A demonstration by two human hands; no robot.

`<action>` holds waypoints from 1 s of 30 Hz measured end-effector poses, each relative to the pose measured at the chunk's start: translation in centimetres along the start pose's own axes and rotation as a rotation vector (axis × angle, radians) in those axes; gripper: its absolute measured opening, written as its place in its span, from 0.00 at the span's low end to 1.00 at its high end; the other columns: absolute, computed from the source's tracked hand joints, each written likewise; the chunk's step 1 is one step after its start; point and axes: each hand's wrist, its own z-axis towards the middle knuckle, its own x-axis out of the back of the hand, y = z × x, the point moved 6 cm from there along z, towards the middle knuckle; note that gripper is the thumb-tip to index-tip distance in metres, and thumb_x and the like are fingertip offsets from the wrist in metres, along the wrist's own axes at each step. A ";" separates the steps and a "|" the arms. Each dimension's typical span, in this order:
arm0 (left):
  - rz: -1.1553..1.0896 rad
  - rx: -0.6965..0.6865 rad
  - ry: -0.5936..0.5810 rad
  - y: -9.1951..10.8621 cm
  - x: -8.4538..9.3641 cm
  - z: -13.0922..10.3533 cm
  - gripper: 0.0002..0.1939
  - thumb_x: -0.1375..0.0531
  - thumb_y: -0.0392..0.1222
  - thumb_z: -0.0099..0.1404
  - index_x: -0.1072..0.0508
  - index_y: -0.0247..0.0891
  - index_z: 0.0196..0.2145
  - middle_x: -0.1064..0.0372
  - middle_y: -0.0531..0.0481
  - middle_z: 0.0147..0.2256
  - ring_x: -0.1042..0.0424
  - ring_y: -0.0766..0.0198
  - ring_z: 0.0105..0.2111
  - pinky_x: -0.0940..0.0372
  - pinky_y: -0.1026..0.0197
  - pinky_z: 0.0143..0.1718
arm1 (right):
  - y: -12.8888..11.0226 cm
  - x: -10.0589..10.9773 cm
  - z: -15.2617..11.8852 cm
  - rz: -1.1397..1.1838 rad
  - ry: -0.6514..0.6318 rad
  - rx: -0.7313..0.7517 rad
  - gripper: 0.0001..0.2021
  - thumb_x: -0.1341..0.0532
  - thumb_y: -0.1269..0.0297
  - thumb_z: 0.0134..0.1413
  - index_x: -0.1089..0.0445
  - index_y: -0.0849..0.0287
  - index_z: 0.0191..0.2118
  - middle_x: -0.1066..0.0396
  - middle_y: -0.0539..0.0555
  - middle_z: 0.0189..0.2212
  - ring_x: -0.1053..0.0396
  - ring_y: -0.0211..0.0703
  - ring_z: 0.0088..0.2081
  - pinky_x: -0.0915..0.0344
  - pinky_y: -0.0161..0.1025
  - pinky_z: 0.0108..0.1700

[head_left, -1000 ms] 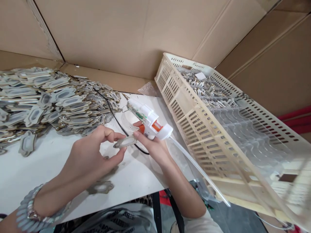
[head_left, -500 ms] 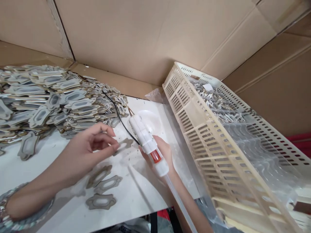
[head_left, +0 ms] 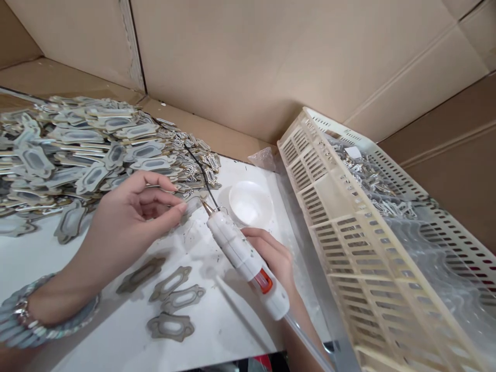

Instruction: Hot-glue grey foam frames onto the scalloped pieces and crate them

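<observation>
My left hand (head_left: 137, 212), with a beaded bracelet at the wrist, pinches the end of a small metal label frame (head_left: 192, 204) between thumb and fingers. My right hand (head_left: 273, 258) is wrapped round a white hot glue gun (head_left: 236, 245) that has an orange window and a clear glue stick (head_left: 308, 341) coming out of its rear. The gun's brass nozzle is at the held frame's right end; whether it touches is unclear. Several more label frames (head_left: 170, 325) lie on the white table (head_left: 217, 336) below my left hand.
A big heap of label frames (head_left: 89, 144) covers the table's left rear. Beyond the gun stands a white bowl (head_left: 251, 203). To the right, a cream plastic crate (head_left: 341, 243) holds small metal parts (head_left: 364, 173). A black cord (head_left: 201, 170) runs from the gun. Cardboard walls (head_left: 251, 67) enclose the back.
The view has shifted, and the bowl behind the gun now shows plainly. The gun's nozzle and the held label frame have come together; before, the nozzle pointed beyond the frame.
</observation>
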 end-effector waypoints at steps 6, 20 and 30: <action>0.007 -0.025 0.018 0.4 0.0 -0.1 0.16 0.31 0.48 0.53 0.31 0.43 0.36 0.23 0.51 0.26 0.26 0.67 0.22 0.31 0.72 0.23 | 0.2 -0.5 -0.1 0.032 -0.014 -0.005 0.06 0.40 0.70 0.59 0.25 0.56 0.38 0.20 0.53 0.40 0.22 0.41 0.39 0.28 0.36 0.41; 0.008 -0.069 0.020 0.7 -0.1 -0.4 0.15 0.31 0.46 0.54 0.32 0.42 0.35 0.24 0.53 0.26 0.26 0.67 0.22 0.32 0.71 0.23 | 0.3 -0.8 0.0 -0.019 -0.016 -0.048 0.09 0.43 0.72 0.56 0.26 0.55 0.36 0.22 0.52 0.36 0.24 0.42 0.35 0.31 0.37 0.36; -0.003 -0.105 0.008 1.1 -0.2 -0.5 0.13 0.32 0.43 0.56 0.32 0.43 0.35 0.26 0.55 0.27 0.26 0.70 0.24 0.31 0.73 0.26 | 0.2 -1.0 -0.1 -0.065 -0.025 -0.046 0.09 0.44 0.71 0.57 0.26 0.56 0.33 0.25 0.53 0.34 0.26 0.42 0.32 0.35 0.38 0.32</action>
